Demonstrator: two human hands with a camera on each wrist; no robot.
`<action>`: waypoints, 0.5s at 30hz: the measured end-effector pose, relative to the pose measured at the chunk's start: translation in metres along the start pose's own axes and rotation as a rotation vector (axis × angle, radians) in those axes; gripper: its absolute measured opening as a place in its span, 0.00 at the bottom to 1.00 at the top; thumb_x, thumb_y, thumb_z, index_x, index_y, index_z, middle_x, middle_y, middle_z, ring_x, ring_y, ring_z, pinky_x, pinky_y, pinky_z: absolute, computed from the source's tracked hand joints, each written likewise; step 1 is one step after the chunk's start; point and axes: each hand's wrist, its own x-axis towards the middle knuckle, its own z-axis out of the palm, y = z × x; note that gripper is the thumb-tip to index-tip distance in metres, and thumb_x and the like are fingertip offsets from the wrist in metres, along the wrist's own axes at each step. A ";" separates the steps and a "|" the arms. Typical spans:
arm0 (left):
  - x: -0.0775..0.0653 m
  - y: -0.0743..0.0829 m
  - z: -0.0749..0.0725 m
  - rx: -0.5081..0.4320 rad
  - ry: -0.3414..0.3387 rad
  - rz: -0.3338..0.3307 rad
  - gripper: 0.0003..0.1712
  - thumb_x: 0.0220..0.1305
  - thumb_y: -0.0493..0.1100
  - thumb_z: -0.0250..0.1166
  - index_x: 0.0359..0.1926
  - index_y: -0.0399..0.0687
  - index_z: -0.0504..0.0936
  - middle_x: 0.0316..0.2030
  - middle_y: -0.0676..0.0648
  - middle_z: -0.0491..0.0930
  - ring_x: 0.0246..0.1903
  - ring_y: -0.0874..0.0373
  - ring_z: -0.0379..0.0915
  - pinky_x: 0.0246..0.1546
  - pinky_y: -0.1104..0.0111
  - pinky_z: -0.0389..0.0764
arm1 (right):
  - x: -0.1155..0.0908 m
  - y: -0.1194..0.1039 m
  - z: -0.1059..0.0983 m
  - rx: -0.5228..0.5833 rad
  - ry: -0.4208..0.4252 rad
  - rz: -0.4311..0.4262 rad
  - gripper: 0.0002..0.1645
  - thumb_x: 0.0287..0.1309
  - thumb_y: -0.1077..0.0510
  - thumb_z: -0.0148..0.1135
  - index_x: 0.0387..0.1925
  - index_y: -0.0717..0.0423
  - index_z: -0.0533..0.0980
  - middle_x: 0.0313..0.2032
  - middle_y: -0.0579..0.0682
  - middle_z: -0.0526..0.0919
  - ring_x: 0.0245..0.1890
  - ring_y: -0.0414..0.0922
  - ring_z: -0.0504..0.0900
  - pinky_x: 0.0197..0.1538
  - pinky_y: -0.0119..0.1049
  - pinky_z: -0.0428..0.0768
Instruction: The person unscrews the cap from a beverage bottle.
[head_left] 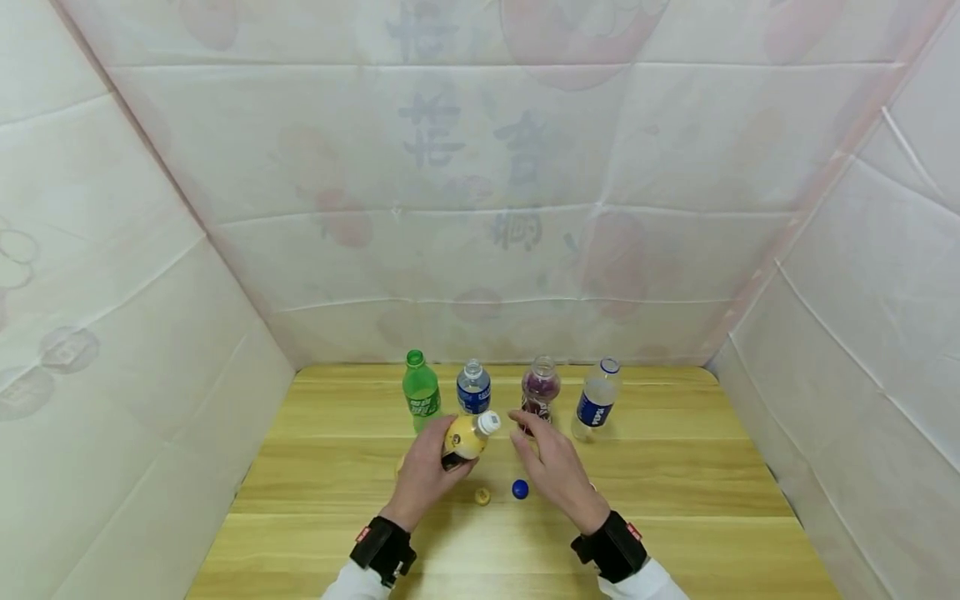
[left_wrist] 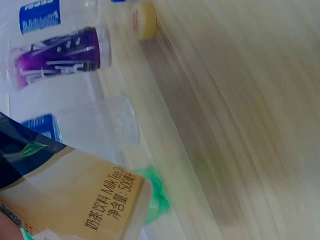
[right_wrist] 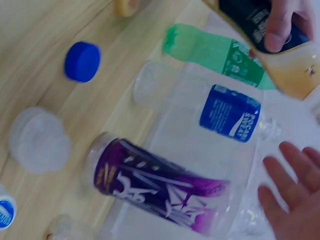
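Note:
My left hand (head_left: 423, 473) grips a milk tea bottle (head_left: 463, 442) round its body, tilted so that its white cap (head_left: 489, 422) points up and to the right. The cap sits on the bottle's neck. In the left wrist view the lower part of the milk tea bottle (left_wrist: 85, 195) fills the corner. To the right of the cap, my right hand (head_left: 557, 468) hovers with fingers extended and apart, holding nothing. The right wrist view shows its spread fingers (right_wrist: 282, 182) near the neck of a Pocari Sweat bottle (right_wrist: 230, 112).
Along the back stand a green bottle (head_left: 422, 387), the Pocari Sweat bottle, a purple-labelled bottle (head_left: 541, 385) and a Pepsi bottle (head_left: 597, 402), all uncapped. A yellow cap (head_left: 482, 497) and a blue cap (head_left: 520, 489) lie in front. Translucent caps (right_wrist: 40, 140) lie nearby.

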 end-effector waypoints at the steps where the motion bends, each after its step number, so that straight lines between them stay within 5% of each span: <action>1: 0.000 0.002 0.002 -0.003 -0.015 0.000 0.45 0.45 0.43 0.86 0.63 0.41 0.73 0.51 0.44 0.79 0.47 0.49 0.80 0.47 0.53 0.86 | 0.002 -0.001 0.001 -0.019 0.028 0.003 0.22 0.79 0.51 0.52 0.63 0.57 0.78 0.58 0.54 0.84 0.56 0.51 0.84 0.58 0.52 0.82; 7: -0.001 0.012 0.010 0.032 -0.076 0.009 0.45 0.45 0.45 0.86 0.63 0.44 0.73 0.52 0.45 0.79 0.48 0.51 0.80 0.50 0.55 0.85 | 0.009 -0.007 0.005 -0.128 0.126 0.045 0.20 0.78 0.47 0.53 0.52 0.56 0.83 0.45 0.52 0.88 0.44 0.48 0.86 0.46 0.48 0.85; 15: -0.001 0.022 0.014 0.092 -0.116 0.008 0.47 0.44 0.48 0.87 0.64 0.43 0.74 0.54 0.44 0.79 0.49 0.51 0.80 0.50 0.57 0.85 | 0.009 -0.010 0.006 -0.163 0.084 0.097 0.18 0.73 0.41 0.60 0.42 0.50 0.83 0.32 0.42 0.84 0.31 0.37 0.81 0.34 0.35 0.79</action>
